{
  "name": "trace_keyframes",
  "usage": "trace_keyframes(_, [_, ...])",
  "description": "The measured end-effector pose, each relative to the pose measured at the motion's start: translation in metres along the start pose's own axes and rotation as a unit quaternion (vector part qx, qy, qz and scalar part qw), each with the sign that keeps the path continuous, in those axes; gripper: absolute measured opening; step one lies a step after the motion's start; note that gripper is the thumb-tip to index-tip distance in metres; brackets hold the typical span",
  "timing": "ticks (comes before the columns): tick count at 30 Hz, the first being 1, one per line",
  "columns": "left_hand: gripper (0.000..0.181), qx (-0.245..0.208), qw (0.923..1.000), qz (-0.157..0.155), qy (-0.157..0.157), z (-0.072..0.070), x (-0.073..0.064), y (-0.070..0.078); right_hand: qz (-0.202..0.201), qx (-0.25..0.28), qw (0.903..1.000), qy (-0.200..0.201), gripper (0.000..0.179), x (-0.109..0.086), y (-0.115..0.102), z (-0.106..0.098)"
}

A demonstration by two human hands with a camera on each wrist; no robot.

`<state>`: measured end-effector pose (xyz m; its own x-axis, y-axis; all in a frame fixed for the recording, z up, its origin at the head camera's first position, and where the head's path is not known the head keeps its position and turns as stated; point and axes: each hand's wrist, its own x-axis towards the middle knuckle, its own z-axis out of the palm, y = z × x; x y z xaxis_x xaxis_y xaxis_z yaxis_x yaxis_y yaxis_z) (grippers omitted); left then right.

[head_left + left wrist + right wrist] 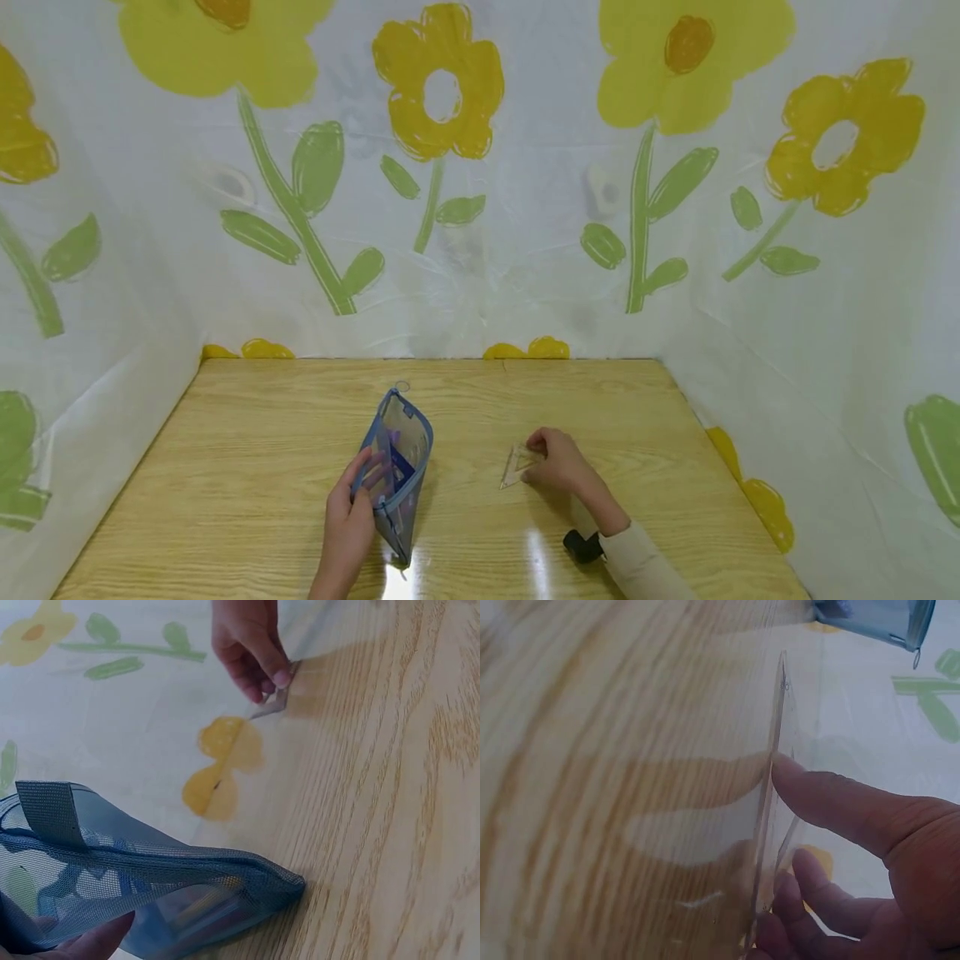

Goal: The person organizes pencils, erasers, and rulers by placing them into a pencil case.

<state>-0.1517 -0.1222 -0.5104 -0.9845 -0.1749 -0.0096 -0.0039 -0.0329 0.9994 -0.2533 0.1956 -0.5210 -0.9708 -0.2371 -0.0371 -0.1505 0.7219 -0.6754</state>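
Observation:
My left hand [351, 521] grips the near-left side of a blue mesh pencil pouch [397, 527], thumb outside and fingers showing through the mesh. The pouch stands on the table with its zipped mouth spread wide. Inside it lie a dark blue item [402, 468] and something purple; the left wrist view shows slim shapes through the mesh [150, 877]. To the right, my right hand [558, 462] pinches a clear set square [512, 470] between thumb and fingers. In the right wrist view the set square [775, 742] stands tilted on edge, close over the wood.
The wood-grain table [270, 425] is walled on three sides by a white cloth [510, 275] with yellow flowers. A black wrist device [581, 546] sits by the right cuff. The pouch's small ring [402, 386] sticks out at its far end.

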Motion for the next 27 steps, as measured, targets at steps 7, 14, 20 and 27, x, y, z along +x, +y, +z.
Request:
trace_keyframes(7, [0.06,-0.004,1.0,0.003,-0.001,-0.0004,-0.0003,-0.0016,-0.041,0.018,0.9965,-0.07,0.053,-0.0002,0.0023,-0.0031])
trace_keyframes(14, [0.059,-0.001,1.0,0.0,0.001,-0.0026,-0.0001,-0.0008,-0.076,0.055,0.9892,-0.112,0.037,0.0014,0.006,-0.0031])
trace_keyframes(20, [0.059,0.001,1.0,-0.002,0.003,-0.0036,-0.0012,-0.0022,-0.092,0.1,0.9827,-0.126,0.037,-0.0014,0.0057,-0.0055])
trace_keyframes(27, [0.059,-0.006,1.0,0.002,0.002,-0.0035,-0.0014,-0.0018,-0.09,0.162,0.9735,-0.134,0.032,-0.0061,0.0012,-0.0082])
